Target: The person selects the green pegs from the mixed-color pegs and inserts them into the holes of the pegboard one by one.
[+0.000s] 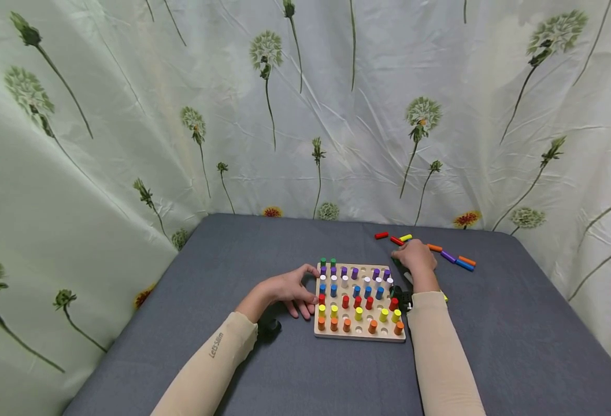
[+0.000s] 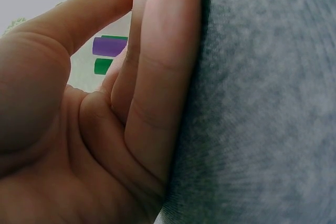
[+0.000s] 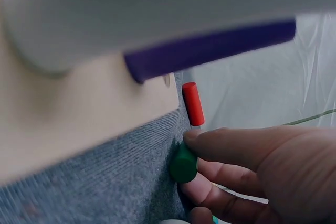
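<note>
A wooden pegboard (image 1: 359,337) holds rows of coloured pegs standing upright: green, purple, white, blue, red, yellow and orange. My left hand (image 1: 288,288) rests against the board's left edge, thumb near the far corner and fingers lower along that side. In the left wrist view its palm faces the camera, fingers fairly straight beside the cloth. Past the board's far right corner, my right hand (image 1: 418,259) pinches a green peg (image 3: 184,163) between thumb and fingers, low over the cloth. A red peg (image 3: 193,103) lies just beyond it in the right wrist view.
Loose pegs lie behind and right of the board, among them a red peg (image 1: 381,235), a purple peg (image 1: 448,256) and a blue peg (image 1: 464,265). Grey cloth (image 1: 263,242) covers the table. A flower-printed curtain (image 1: 305,115) hangs behind it.
</note>
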A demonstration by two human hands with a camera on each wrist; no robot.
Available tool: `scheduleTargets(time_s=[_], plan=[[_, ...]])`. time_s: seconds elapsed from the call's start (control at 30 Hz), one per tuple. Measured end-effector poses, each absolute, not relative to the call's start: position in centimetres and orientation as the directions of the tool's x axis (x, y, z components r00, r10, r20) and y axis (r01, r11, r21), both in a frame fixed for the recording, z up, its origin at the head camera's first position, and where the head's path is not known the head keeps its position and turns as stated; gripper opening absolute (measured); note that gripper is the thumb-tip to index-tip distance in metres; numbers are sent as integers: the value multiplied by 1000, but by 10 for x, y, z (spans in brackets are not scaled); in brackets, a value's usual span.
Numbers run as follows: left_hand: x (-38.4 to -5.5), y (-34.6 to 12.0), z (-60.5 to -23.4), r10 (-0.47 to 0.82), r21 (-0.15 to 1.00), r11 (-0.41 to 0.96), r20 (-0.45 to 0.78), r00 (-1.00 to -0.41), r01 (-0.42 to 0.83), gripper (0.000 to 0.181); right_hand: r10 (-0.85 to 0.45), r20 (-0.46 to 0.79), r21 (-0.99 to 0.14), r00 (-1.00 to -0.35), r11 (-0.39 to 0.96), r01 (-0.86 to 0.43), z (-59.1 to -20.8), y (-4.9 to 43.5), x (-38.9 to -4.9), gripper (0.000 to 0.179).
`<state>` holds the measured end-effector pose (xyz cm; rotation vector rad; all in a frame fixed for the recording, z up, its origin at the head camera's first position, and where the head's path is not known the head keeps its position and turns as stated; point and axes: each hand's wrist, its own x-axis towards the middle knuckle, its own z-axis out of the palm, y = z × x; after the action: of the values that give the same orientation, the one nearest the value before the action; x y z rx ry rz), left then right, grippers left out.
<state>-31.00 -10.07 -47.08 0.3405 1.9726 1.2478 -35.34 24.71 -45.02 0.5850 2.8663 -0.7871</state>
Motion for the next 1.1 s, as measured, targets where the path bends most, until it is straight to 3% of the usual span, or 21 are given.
scheduleTargets(time_s=[0.33,0.67,0.93,1.1], plan=[[-307,-101,-466,577,858,487,-458,-676,-165,61,302,-207,-485,-931,795,366,-450,247,-352,36],[-308,-101,-468,578,857,487,-462,-673,-170,60,175,-99,-641,-980,742,197,-434,256,-344,41],[-308,-101,-467,575,854,492,-465,-674,-170,60,55,-38,-859,-998,509,61,-402,242,-337,40],[-308,-102,-468,573,853,493,-465,-675,-169,60,-42,8,-910,-999,415,-24,-391,227,-333,37]])
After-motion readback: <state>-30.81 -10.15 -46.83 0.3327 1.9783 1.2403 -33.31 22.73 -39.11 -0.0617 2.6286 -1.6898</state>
